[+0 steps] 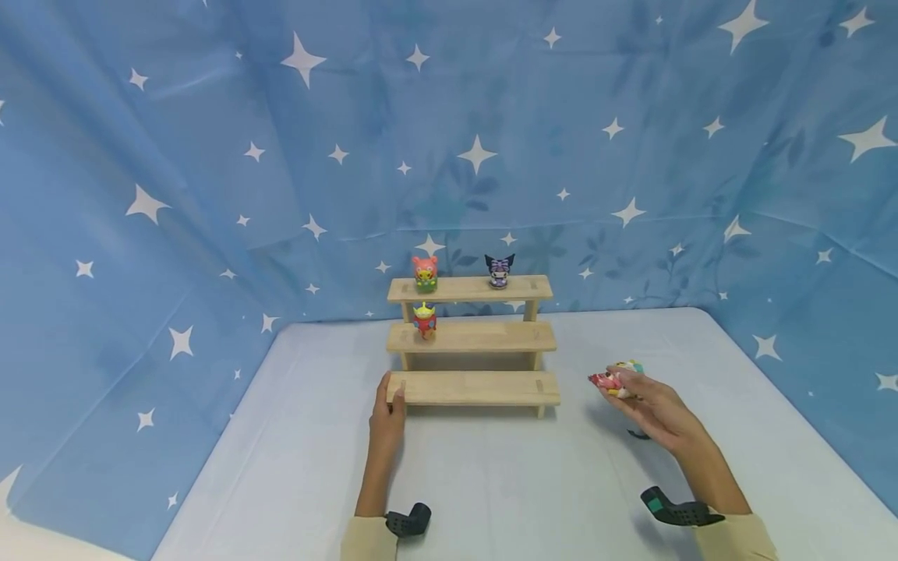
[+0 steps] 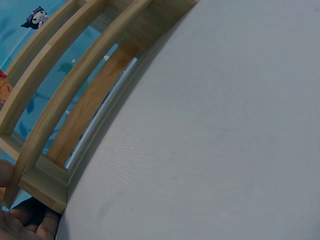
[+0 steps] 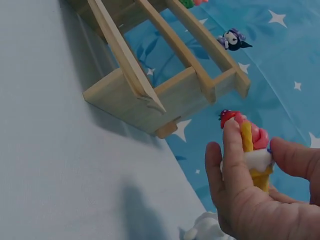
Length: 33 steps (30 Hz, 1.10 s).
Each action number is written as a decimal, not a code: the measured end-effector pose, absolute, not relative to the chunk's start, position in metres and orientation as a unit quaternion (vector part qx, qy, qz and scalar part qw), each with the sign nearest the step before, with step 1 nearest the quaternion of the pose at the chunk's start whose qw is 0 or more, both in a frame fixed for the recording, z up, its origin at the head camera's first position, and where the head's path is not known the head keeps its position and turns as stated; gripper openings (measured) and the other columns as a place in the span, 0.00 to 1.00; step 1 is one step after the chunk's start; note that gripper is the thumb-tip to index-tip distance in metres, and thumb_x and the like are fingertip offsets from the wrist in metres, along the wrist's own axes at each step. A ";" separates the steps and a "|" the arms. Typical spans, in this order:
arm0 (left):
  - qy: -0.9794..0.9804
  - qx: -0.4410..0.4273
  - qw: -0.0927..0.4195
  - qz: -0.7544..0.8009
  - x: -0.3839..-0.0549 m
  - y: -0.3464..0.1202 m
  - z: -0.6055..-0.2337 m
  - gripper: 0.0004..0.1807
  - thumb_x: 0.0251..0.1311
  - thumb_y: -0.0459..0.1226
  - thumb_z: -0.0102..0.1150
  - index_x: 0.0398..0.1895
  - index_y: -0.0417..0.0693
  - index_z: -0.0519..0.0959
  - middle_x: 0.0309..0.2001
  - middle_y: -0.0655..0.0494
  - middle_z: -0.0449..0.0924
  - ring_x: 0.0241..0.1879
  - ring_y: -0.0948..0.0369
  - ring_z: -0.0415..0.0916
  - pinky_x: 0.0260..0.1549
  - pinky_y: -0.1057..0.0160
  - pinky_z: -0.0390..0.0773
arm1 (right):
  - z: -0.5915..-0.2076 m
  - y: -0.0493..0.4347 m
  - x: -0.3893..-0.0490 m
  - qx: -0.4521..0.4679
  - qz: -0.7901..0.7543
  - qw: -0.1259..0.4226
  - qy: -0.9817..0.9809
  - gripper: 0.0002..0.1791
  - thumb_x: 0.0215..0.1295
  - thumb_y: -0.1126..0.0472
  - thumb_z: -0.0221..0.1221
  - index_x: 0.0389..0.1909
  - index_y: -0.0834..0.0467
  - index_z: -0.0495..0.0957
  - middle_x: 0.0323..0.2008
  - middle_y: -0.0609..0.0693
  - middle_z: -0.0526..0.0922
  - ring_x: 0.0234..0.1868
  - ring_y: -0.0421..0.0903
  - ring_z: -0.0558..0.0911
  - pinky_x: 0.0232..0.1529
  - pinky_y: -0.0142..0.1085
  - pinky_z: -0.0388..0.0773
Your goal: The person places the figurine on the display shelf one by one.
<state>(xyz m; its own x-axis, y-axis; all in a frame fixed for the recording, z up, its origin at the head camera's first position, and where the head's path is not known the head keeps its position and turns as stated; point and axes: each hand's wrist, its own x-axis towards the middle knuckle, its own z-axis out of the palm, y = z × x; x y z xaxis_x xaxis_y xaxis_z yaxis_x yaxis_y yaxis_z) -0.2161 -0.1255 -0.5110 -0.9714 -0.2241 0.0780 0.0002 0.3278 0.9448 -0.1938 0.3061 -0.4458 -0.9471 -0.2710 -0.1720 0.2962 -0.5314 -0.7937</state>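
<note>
Pinching the toy (image 3: 257, 157) in the right hand (image 1: 655, 405), apart from and right of the shelf (image 1: 477, 385), with long axis aslant and red end towards it, while gripping the shelf's left end with the left hand (image 1: 387, 419)

Left forearm (image 1: 376, 475) runs nearly straight ahead from a beige sleeve (image 1: 368, 539); left hand (image 1: 387, 409) grips the front-left corner of the display stand (image 1: 477, 387), thumb at the front, fingers round the end. Right forearm (image 1: 712, 477) slants inward, right hand (image 1: 652, 401) raised above the table (image 1: 491, 483) between the stand's right end and the table's right edge, thumb and fingers opposed in a pinch.
</note>
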 end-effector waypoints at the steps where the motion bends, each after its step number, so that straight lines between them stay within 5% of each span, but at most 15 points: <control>1: -0.810 0.069 0.099 -0.574 -0.216 -0.125 -0.511 0.29 0.76 0.44 0.42 0.76 0.49 0.54 0.75 0.41 0.56 0.74 0.40 0.53 0.68 0.37 0.57 | -0.446 0.305 -0.194 0.012 -0.878 0.159 0.452 0.23 0.77 0.65 0.44 0.70 0.57 0.59 0.53 0.43 0.75 0.52 0.38 0.79 0.66 0.42 0.68; 4: -0.808 0.071 0.100 -0.576 -0.216 -0.125 -0.509 0.29 0.76 0.44 0.42 0.76 0.50 0.54 0.75 0.41 0.57 0.74 0.41 0.52 0.68 0.37 0.57 | -0.448 0.300 -0.196 0.011 -0.886 0.149 0.439 0.13 0.77 0.66 0.45 0.48 0.56 0.78 0.50 0.47 0.78 0.51 0.42 0.82 0.64 0.43 0.71; 7: -0.806 0.071 0.101 -0.578 -0.217 -0.126 -0.509 0.29 0.76 0.45 0.42 0.76 0.50 0.54 0.75 0.42 0.56 0.74 0.41 0.52 0.68 0.36 0.57 | -0.449 0.293 -0.198 0.034 -0.873 0.133 0.468 0.11 0.76 0.63 0.48 0.43 0.53 0.80 0.47 0.46 0.80 0.49 0.43 0.84 0.57 0.39 0.78; 13: -0.811 0.074 0.098 -0.573 -0.217 -0.128 -0.510 0.29 0.76 0.44 0.42 0.76 0.50 0.54 0.75 0.41 0.56 0.73 0.39 0.53 0.67 0.36 0.59 | -0.453 0.281 -0.201 0.100 -0.826 0.105 0.545 0.04 0.72 0.51 0.54 0.43 0.42 0.76 0.42 0.37 0.79 0.44 0.37 0.85 0.50 0.31 0.81; 24: -0.809 0.076 0.093 -0.575 -0.211 -0.126 -0.515 0.29 0.76 0.45 0.42 0.76 0.49 0.54 0.74 0.40 0.58 0.72 0.39 0.55 0.66 0.36 0.60 | -0.459 0.274 -0.199 -0.002 -0.888 0.094 0.450 0.11 0.76 0.66 0.47 0.54 0.54 0.70 0.50 0.48 0.77 0.52 0.45 0.84 0.52 0.34 0.81; 29: -0.814 0.076 0.104 -0.567 -0.214 -0.127 -0.515 0.30 0.76 0.46 0.43 0.76 0.49 0.55 0.72 0.38 0.62 0.69 0.38 0.62 0.61 0.36 0.67 | -0.455 0.265 -0.207 -0.030 -0.904 0.079 0.419 0.17 0.76 0.68 0.46 0.60 0.55 0.56 0.52 0.49 0.76 0.54 0.48 0.84 0.54 0.34 0.80; 33: -0.815 0.074 0.102 -0.565 -0.216 -0.127 -0.513 0.30 0.76 0.46 0.42 0.76 0.48 0.54 0.71 0.37 0.62 0.66 0.39 0.67 0.59 0.38 0.70 | -0.449 0.260 -0.212 -0.014 -0.902 0.057 0.427 0.15 0.75 0.65 0.48 0.58 0.54 0.58 0.51 0.46 0.77 0.52 0.46 0.85 0.52 0.34 0.81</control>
<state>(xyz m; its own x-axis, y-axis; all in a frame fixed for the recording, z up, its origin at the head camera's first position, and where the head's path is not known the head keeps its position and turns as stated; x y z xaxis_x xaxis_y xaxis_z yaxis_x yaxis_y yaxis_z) -0.2158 -0.1270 -0.5134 -0.9682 -0.2364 0.0821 -0.0060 0.3502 0.9367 -0.2120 0.2596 -0.4489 -0.9932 -0.1142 -0.0235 0.0907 -0.6292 -0.7719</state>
